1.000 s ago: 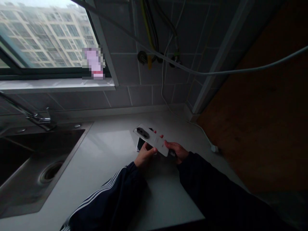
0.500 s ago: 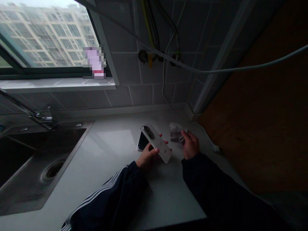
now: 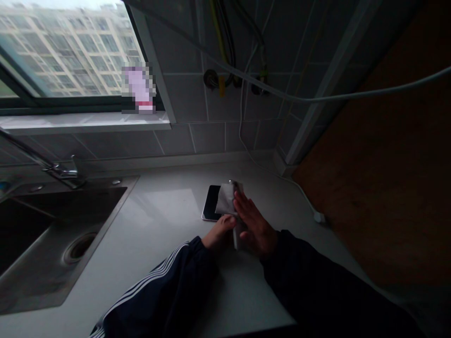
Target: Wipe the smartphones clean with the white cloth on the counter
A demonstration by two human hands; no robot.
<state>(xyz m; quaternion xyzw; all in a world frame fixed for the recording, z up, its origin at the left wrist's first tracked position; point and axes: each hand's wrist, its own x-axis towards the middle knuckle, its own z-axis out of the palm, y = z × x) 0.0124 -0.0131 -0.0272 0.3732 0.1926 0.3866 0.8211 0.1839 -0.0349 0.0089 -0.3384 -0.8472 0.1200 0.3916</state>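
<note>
My left hand (image 3: 220,231) holds a white smartphone (image 3: 236,238) turned nearly edge-on, and only a thin strip of the phone shows past my fingers. My right hand (image 3: 255,226) has its fingers spread and presses a crumpled white cloth or tissue (image 3: 225,199) against the upper part of the phone. Beneath them, a second phone with a dark screen (image 3: 211,203) lies flat on the pale countertop (image 3: 169,263), partly hidden by the cloth and my left hand.
A steel sink (image 3: 45,244) with a drain and a faucet (image 3: 63,171) lies to the left on the counter. A thin white cable (image 3: 303,199) runs along the counter to a plug at the right. Beyond the counter rise tiled walls and a window.
My right hand has brought the cloth onto the white phone. My left hand has turned the phone edge-on, leaving the dark phone more exposed.
</note>
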